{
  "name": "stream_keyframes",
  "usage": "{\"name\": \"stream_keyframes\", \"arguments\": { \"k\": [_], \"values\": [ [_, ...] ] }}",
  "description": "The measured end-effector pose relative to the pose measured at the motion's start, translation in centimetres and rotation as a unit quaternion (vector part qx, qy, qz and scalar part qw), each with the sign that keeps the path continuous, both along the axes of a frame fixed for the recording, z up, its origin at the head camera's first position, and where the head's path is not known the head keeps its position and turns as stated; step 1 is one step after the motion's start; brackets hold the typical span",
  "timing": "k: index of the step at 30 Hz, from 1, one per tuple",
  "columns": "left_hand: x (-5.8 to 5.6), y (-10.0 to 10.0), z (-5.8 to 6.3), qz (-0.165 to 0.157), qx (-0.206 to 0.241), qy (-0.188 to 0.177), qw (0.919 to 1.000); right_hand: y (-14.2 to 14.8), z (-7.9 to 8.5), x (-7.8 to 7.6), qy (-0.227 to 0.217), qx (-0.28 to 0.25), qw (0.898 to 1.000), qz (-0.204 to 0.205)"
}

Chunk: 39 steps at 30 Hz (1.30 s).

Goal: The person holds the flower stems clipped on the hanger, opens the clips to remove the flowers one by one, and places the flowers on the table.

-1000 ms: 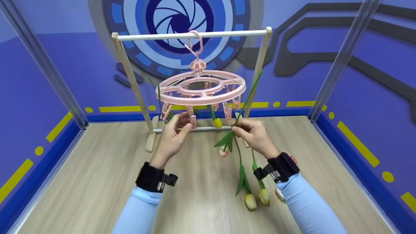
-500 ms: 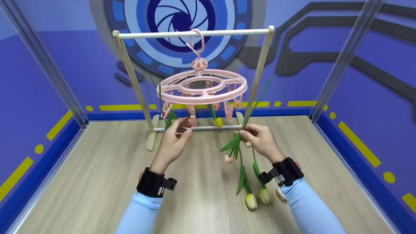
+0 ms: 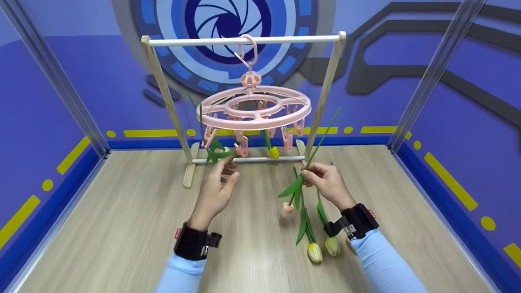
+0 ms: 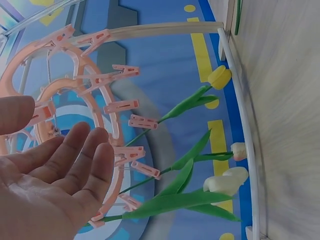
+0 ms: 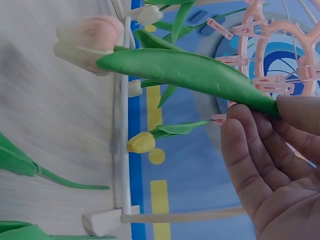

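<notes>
A pink clip hanger [image 3: 254, 123] hangs from the rack's top bar. Just below one of its clips [image 3: 241, 147], my left hand [image 3: 215, 187] holds nothing, its fingers loosely bent. The left wrist view shows a white tulip [image 4: 225, 182], a pale pink tulip [image 4: 239, 151] and a yellow tulip [image 4: 219, 77] hanging head down from the hanger. To the right of the hanger, my right hand [image 3: 327, 183] pinches the stem of a pink-and-white tulip [image 5: 90, 42] between thumb and fingers. Its bloom points down, with the stem end slanting up to the right.
Two yellowish-white tulips [image 3: 314, 253] lie on the wooden table [image 3: 122, 228] at the front right, beside my right forearm. Another bloom is mostly hidden by that sleeve. The wooden rack [image 3: 325, 95] stands near the blue back wall [image 3: 93, 81].
My left hand has drawn down from the front clip and no longer touches it. My right hand has moved right and down with the pink-and-white tulip, away from the hanger.
</notes>
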<state>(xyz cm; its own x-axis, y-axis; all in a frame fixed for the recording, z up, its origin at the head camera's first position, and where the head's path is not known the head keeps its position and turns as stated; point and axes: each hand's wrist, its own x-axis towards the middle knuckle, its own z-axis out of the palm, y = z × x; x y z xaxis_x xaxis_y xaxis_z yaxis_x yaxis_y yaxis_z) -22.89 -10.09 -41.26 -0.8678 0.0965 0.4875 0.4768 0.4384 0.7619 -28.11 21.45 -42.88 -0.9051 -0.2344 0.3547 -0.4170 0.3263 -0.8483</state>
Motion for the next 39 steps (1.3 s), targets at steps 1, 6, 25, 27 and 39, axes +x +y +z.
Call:
{"name": "stream_keyframes", "arguments": {
  "k": [1,6,25,27,39],
  "values": [
    [0.1,0.0,-0.2,0.005,-0.004,0.001,1.0000,0.0,-0.1,0.0,-0.004,0.002,1.000,-0.002],
    [0.8,0.0,-1.0,0.034,-0.032,0.015,0.9988,0.0,-0.7,0.0,-0.024,0.015,0.999,-0.014],
    [2.6,1.2,-4.7,0.081,-0.119,0.052,0.9882,-0.6,-1.4,0.0,-0.076,0.048,0.996,0.001],
    [2.6,1.2,-5.2,0.085,-0.134,0.060,0.9854,-0.7,-1.4,0.0,-0.079,0.055,0.995,0.010],
    [2.4,1.8,-6.5,0.105,-0.212,0.083,0.9681,-1.1,-1.6,0.0,-0.098,0.062,0.992,0.045]
  ]
}}
